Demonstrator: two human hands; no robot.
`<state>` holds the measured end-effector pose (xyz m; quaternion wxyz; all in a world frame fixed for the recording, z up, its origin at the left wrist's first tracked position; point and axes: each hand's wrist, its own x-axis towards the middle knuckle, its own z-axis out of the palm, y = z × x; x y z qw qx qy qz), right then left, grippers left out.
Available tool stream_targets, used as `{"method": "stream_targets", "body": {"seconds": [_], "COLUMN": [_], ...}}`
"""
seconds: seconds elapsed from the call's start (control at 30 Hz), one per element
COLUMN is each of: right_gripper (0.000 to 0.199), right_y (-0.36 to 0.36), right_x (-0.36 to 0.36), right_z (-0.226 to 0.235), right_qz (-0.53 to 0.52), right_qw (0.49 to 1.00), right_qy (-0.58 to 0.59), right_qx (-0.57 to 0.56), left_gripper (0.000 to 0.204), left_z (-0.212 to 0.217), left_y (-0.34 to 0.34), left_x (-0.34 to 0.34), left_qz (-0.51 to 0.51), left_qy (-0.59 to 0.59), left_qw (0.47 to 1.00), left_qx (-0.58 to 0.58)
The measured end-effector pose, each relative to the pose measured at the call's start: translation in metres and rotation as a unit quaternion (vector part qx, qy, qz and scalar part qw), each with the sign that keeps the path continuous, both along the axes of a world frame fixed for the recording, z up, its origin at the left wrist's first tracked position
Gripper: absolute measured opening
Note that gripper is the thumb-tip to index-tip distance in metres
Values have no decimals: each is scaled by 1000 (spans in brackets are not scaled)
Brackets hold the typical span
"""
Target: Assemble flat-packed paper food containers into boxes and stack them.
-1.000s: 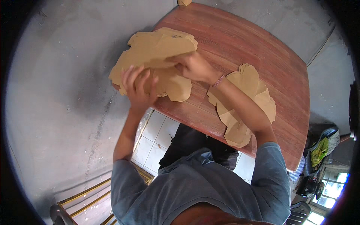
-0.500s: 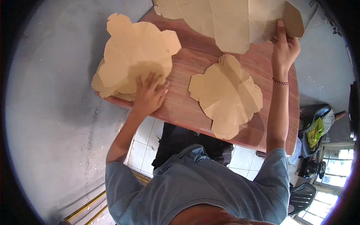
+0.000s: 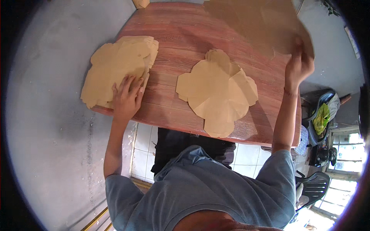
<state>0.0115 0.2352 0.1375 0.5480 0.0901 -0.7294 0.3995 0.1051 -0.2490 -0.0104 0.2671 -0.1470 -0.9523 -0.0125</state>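
The left hand (image 3: 126, 96) lies flat, with fingers spread, on the near edge of a stack of tan die-cut cardboard sheets (image 3: 115, 67) that sits at the left side of the reddish-brown wooden table (image 3: 181, 34) and hangs a little over its edge. The right hand (image 3: 298, 67) is raised and closed on the lower corner of a large brown cardboard sheet (image 3: 258, 23), which it holds above the far right part of the table. Between the two hands, a single tan cardboard blank with rounded flaps (image 3: 217, 92) lies flat on the table.

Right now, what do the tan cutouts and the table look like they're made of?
Cutouts: thin kraft paperboard or card, it seems; matte tan, creased fold lines, scalloped flaps. The stack under the left hand looks the same. Table: reddish wood or wood-look laminate, grain lines, slight sheen.
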Motion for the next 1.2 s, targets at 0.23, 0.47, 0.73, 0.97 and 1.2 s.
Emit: {"method": "stream_targets", "body": {"seconds": [0.23,0.47,0.73,0.97,1.2], "right_gripper": [41,48,43,19,24], "right_y": [-18,-25,-17,25,66], "right_x": [105,134,116,80,-27], "right_z": [-111,-159,-140,-101,-71], "right_qz": [292,336,344,76,194], "right_qw": [852,860,839,965,921], "right_qy": [-197,-271,-308,-143,-126], "right_qx": [388,273,286,205,-315], "left_gripper": [51,73,73,86,106], "left_z": [24,20,-15,30,33], "left_y": [29,96,106,120,148], "left_x": [20,4,-49,-48,-113], "left_qz": [-35,-215,-291,-234,-263], "left_qy": [-51,-164,-293,-83,-187], "left_qw": [998,950,902,943,813], "left_qx": [16,157,128,222,485]}}
